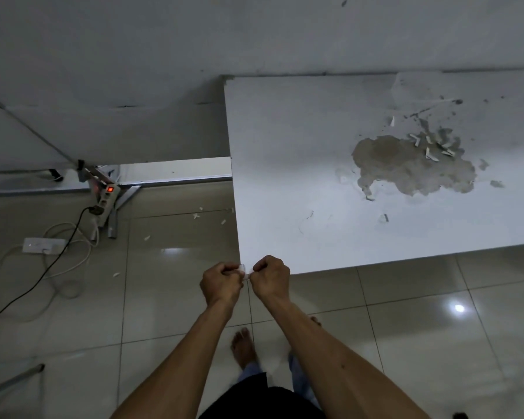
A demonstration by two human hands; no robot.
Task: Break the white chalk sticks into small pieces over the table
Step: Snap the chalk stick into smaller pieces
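Both fists together at the table's (300, 182) near left corner, my left hand (221, 284) and right hand (271, 278) pinching one white chalk stick (245, 271) between them. Broken chalk pieces (430, 145) lie far right on the tabletop.

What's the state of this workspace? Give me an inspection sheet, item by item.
Surface: white table, top layer peeled to a brown patch.
Job's things: chalk stick held at the table's near left corner; white pieces by the patch.
Clutter: white bits on the tiled floor left of the table.
Grippers: left hand and right hand each grip one end of the stick.
Cables: black cable plugged into a lit power strip; white cable looped beside a second strip.
Surroundings: grey wall behind the table.
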